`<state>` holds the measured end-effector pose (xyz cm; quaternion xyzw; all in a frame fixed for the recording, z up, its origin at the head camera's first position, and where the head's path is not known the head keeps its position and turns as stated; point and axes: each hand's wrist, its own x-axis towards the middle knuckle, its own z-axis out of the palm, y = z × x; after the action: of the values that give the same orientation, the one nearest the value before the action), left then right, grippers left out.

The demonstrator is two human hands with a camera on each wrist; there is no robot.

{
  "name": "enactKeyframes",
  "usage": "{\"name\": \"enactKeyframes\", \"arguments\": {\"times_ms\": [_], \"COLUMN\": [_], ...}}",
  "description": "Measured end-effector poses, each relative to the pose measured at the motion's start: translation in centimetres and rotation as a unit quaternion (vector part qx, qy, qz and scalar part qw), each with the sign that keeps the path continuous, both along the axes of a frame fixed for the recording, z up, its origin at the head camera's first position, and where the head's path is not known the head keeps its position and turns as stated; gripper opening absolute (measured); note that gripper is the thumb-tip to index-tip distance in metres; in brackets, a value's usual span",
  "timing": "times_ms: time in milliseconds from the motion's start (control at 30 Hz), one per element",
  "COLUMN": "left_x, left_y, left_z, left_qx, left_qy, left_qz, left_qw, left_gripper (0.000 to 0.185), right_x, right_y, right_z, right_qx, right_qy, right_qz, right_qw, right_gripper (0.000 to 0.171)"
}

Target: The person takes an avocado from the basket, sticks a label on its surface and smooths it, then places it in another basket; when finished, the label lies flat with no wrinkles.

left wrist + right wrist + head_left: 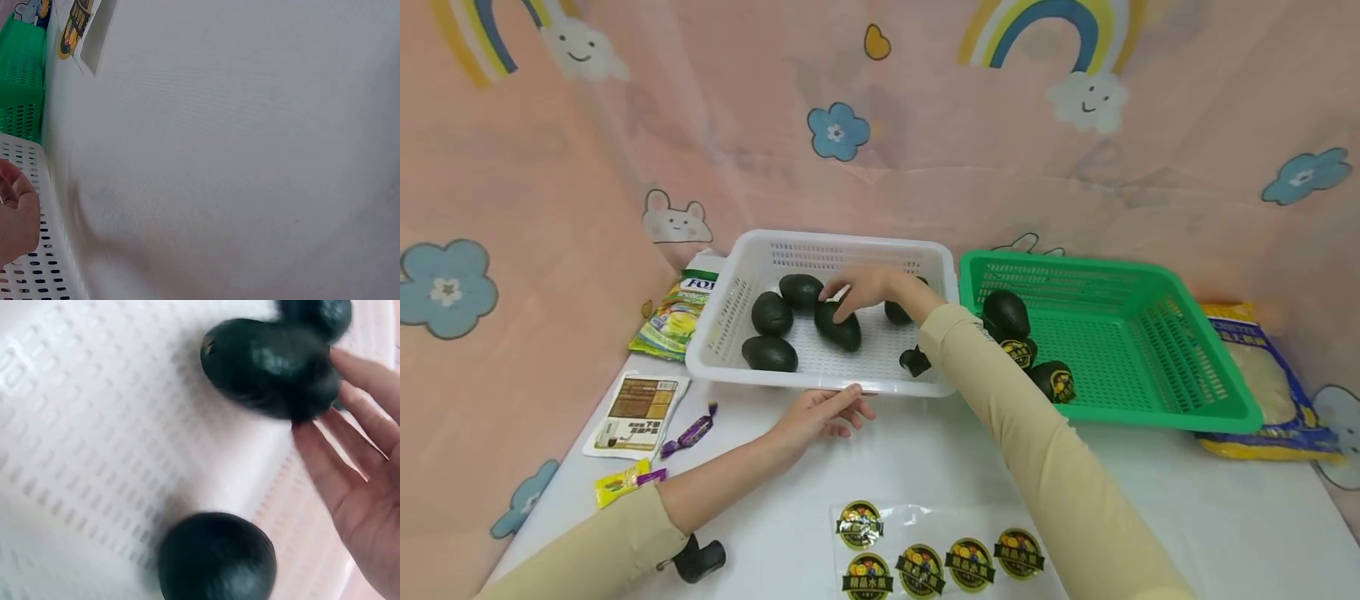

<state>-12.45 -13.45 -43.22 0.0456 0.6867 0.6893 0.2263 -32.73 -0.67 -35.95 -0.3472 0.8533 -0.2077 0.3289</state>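
Starting nearest you, a clear sticker sheet (936, 554) lies flat on the white table (1150, 500), with round fruit labels on it. Your left hand (820, 414) rests just beyond, fingers relaxed and nearly straight, fingertips against the near rim of the white basket (820, 379); it grips nothing. Farther in, your right hand (868, 287) reaches into that basket with fingers extended, fingertips touching the dark avocado (838, 325) at the basket's middle. The right wrist view shows the fingers (325, 469) straight beside the fruit, not closed round it. Other avocados lie around it. To the right, the green basket (1217, 400) holds three more avocados, two bearing labels.
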Motion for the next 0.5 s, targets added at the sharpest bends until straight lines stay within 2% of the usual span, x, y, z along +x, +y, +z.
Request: {"name": "enactKeyframes", "arguments": {"times_ms": [133, 300, 400, 500], "left_x": [0.0, 0.0, 0.0, -0.1], "left_y": [0.1, 0.2, 0.2, 0.0], "left_z": [-0.1, -0.1, 0.0, 0.0], "left_qx": [-0.001, 0.0, -0.001, -0.005], "left_qy": [-0.001, 0.001, 0.003, 0.004], "left_qz": [-0.003, -0.005, -0.007, -0.005], "left_qw": [1.0, 1.0, 1.0, 1.0], "left_gripper": [0.053, 0.052, 0.053, 0.054], "right_x": [0.6, 1.1, 1.2, 1.2], "right_y": [-0.5, -0.6, -0.5, -0.1], "right_z": [-1.2, -2.0, -1.7, -0.6], "right_qx": [0.009, 0.014, 0.009, -0.007], "right_qy": [-0.052, -0.13, -0.133, -0.126], "right_qz": [0.033, 0.034, 0.041, 0.05], "right_qw": [0.998, 0.991, 0.99, 0.991], "right_gripper": [0.06, 0.067, 0.067, 0.066]}}
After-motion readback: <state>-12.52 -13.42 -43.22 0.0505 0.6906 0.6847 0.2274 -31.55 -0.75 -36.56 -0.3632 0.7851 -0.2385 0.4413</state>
